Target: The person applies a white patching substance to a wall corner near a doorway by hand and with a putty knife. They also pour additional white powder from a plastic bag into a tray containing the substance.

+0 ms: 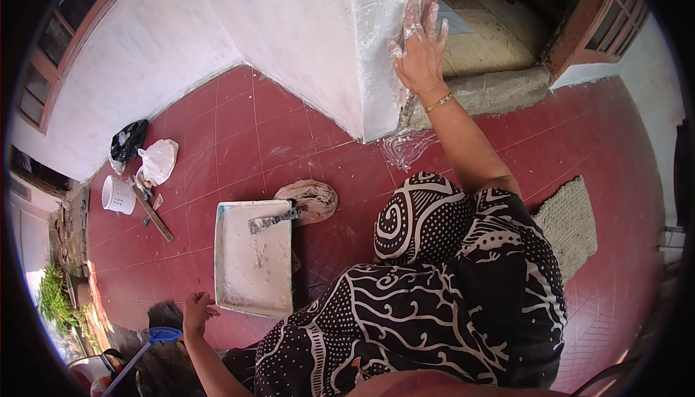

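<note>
Working outward from the patterned garment (434,317), we find our left hand (195,315) beside the tray's near left corner, fingers loosely bent and apparently gripping nothing; we cannot tell whether they touch the tray (218,252). The white paste (253,274) lies in the tray on the red floor (195,229). A scraper (271,221) rests across the right rim toward the far end, and a stained cloth (316,203) lies bunched beside it. Farther out, our right hand (422,56) is spread against the wall edge (378,71) beside the doorway (499,46), fingers smeared white.

For an even finish, we judge it best to press with flat fingers, apply thin coats and feather each stroke away from the edge. We take small loads, since drips may mark the floor.

Note the limits: our right hand hides the surface beneath it, our left forearm is cut off below, the scraper's handle is indistinct, and the doorway's interior is dark.
</note>
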